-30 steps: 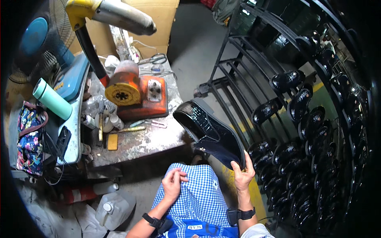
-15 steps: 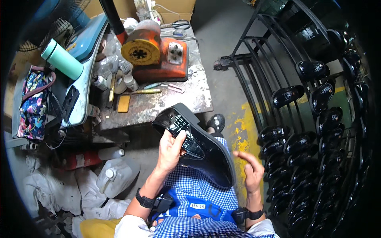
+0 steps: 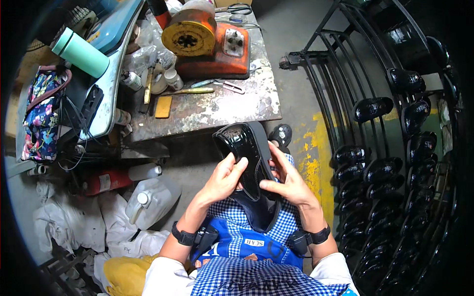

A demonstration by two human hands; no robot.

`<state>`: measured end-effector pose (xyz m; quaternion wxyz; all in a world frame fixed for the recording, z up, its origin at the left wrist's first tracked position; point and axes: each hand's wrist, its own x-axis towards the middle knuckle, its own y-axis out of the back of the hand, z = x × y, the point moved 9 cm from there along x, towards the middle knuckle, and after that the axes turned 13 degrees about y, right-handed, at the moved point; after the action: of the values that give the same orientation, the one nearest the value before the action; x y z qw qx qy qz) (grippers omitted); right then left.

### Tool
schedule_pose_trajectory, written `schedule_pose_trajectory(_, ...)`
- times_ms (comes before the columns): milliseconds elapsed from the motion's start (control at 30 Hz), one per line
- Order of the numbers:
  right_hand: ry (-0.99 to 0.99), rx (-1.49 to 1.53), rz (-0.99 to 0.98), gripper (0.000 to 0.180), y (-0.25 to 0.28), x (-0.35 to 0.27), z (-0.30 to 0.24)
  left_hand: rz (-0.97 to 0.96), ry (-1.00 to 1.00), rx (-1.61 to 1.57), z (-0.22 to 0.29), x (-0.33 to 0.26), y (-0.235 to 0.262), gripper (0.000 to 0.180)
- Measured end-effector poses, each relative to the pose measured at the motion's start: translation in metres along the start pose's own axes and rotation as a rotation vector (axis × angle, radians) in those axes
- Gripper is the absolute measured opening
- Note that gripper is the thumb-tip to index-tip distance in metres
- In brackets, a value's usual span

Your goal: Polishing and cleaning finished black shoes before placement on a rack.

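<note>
A glossy black shoe [image 3: 251,163] is held over my lap, toe pointing toward me and its heel end near the workbench's front edge. My left hand [image 3: 226,178] grips it at the opening, thumb on top and fingers partly hidden inside. On the other side my right hand [image 3: 290,181] holds the shoe by its sole edge, thumb against the upper. Both hands are closed on it. Beneath the shoe lies my blue checked apron [image 3: 247,269].
A stained workbench [image 3: 197,116] carries an orange grinding machine [image 3: 217,54], a yellow block [image 3: 163,107], a knife [image 3: 149,84] and small bottles. Racks of black shoes [image 3: 374,109] stand at right. A white jug [image 3: 153,200] and a red extinguisher [image 3: 106,182] lie at left.
My right hand has come in from the right and taken hold of the shoe's sole side. The shoe has turned, its toe now pointing more directly toward me. The view has shifted slightly.
</note>
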<state>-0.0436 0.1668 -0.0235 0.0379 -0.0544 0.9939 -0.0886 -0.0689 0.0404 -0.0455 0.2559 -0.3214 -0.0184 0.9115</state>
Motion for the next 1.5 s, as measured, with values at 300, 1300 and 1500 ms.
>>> schedule_pose_trajectory(300, -0.123, -0.013, 0.354, 0.061, 0.033, 0.011, 0.034, -0.077, 0.054, 0.080, -0.010, 0.021, -0.009, 0.032)
schedule_pose_trajectory(1300, -0.115, -0.049, 0.304, 0.069, 0.035, 0.003, 0.029, -0.087, 0.071, 0.023, -0.012, 0.031, -0.012, 0.031)
schedule_pose_trajectory(1500, 0.020, -0.397, -0.120, 0.089, 0.014, -0.018, 0.007, -0.071, 0.048, 0.036, -0.011, 0.032, -0.007, 0.028)
